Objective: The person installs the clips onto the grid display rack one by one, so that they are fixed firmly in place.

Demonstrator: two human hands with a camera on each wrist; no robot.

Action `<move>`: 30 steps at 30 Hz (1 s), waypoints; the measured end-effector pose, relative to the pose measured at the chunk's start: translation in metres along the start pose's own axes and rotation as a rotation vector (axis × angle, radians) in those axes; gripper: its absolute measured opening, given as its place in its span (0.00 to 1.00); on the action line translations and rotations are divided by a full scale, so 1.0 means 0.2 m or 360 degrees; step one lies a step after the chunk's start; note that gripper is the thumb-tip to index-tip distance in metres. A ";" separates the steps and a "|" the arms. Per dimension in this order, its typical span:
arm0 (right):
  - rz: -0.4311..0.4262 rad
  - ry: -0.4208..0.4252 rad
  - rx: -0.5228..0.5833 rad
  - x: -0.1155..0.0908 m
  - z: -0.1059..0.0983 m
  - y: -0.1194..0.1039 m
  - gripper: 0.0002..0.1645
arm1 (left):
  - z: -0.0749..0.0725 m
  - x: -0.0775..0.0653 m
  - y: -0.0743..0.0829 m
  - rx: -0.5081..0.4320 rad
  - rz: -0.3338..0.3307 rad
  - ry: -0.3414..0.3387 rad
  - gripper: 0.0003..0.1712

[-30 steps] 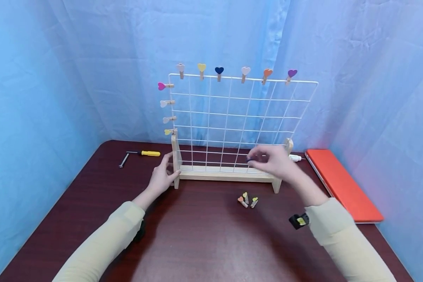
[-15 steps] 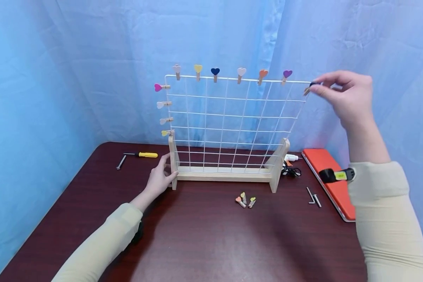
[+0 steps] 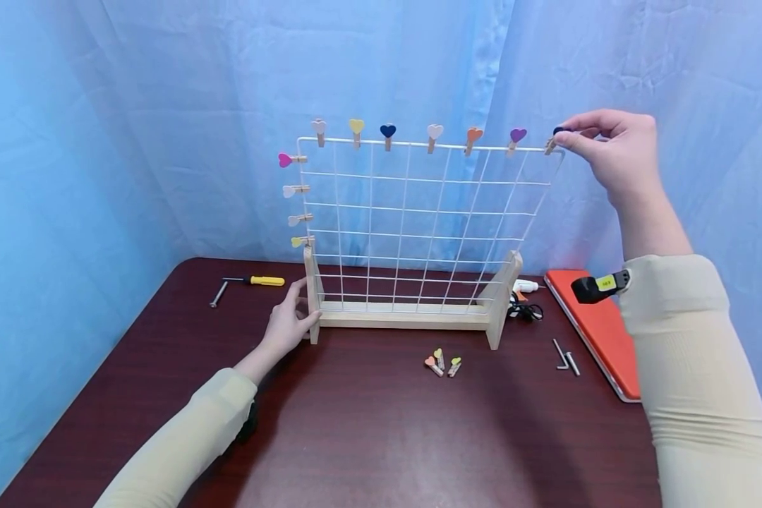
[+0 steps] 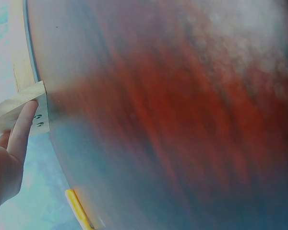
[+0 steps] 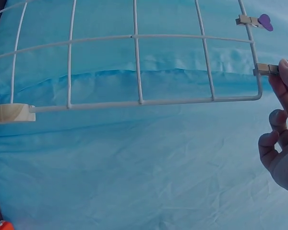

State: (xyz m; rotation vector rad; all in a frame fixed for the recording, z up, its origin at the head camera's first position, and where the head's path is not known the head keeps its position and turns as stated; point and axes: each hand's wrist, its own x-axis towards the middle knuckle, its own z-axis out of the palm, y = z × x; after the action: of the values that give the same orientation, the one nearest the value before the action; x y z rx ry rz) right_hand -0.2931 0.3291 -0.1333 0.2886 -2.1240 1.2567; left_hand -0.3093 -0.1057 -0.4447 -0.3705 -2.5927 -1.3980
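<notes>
My right hand (image 3: 625, 152) pinches a small wooden clothespin (image 3: 550, 146) with a dark blue heart between thumb and index finger. In the right wrist view this clothespin (image 5: 264, 69) sits across the wire near the grid's corner. The white wire grid (image 5: 136, 62) stands upright in a pale wooden stand (image 3: 406, 321). My left hand (image 3: 287, 317) grips the stand's left leg (image 3: 310, 264), thumb in front, other fingers partly hidden behind. Several heart clothespins line the top wire, among them a purple one (image 3: 517, 135), and several more line the left side, including a pink one (image 3: 285, 160).
Three loose clothespins (image 3: 440, 362) lie on the dark table before the stand. At left are a yellow-handled screwdriver (image 3: 267, 281) and a bolt (image 3: 219, 293). To the right lie a red folder-like object (image 3: 600, 331), a hex key (image 3: 560, 355) and a black cable (image 3: 525, 309).
My right hand has moved from low in front of the grid up and right to its top right corner, carrying the clothespin onto the top wire. The left hand has stayed on the leg.
</notes>
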 end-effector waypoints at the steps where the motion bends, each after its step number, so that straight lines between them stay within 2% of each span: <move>1: 0.0008 -0.0009 0.0008 0.00 0.00 0.01 0.13 | 0.00 0.00 0.00 0.0000 0.0003 -0.0001 0.42; 8: 0.0043 -0.0063 0.0042 0.00 0.02 0.05 0.14 | 0.00 -0.01 0.00 0.0008 0.0001 -0.0012 0.42; 14: -0.0026 -0.0075 -0.0072 0.00 0.02 0.06 0.16 | 0.00 -0.01 0.01 0.0021 0.0005 -0.0005 0.42; 17: -0.0078 -0.0026 -0.0061 -0.03 0.02 0.02 0.16 | 0.00 -0.01 0.01 0.0018 0.0006 -0.0002 0.42; 21: -0.0211 0.0068 0.0024 -0.11 0.02 -0.06 0.16 | 0.00 -0.01 0.01 0.0020 0.0004 -0.0005 0.41; 23: -0.0298 0.0051 0.0021 -0.17 0.04 -0.07 0.15 | 0.00 -0.01 0.01 0.0018 0.0003 -0.0005 0.42; 27: -0.0455 -0.0108 -0.0090 -0.31 0.13 -0.06 0.14 | 0.00 0.00 0.00 0.0025 0.0003 0.0000 0.42; 30: -0.0506 -0.0263 -0.0202 -0.42 0.22 0.00 0.13 | 0.00 0.00 0.00 0.0030 -0.0001 0.0002 0.42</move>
State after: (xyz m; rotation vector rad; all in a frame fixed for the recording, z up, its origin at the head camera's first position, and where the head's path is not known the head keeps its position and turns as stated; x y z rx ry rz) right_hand -0.2459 0.2803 -0.2005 0.6655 -2.1783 0.9377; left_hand -0.3092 -0.1052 -0.4454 -0.3658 -2.6030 -1.3728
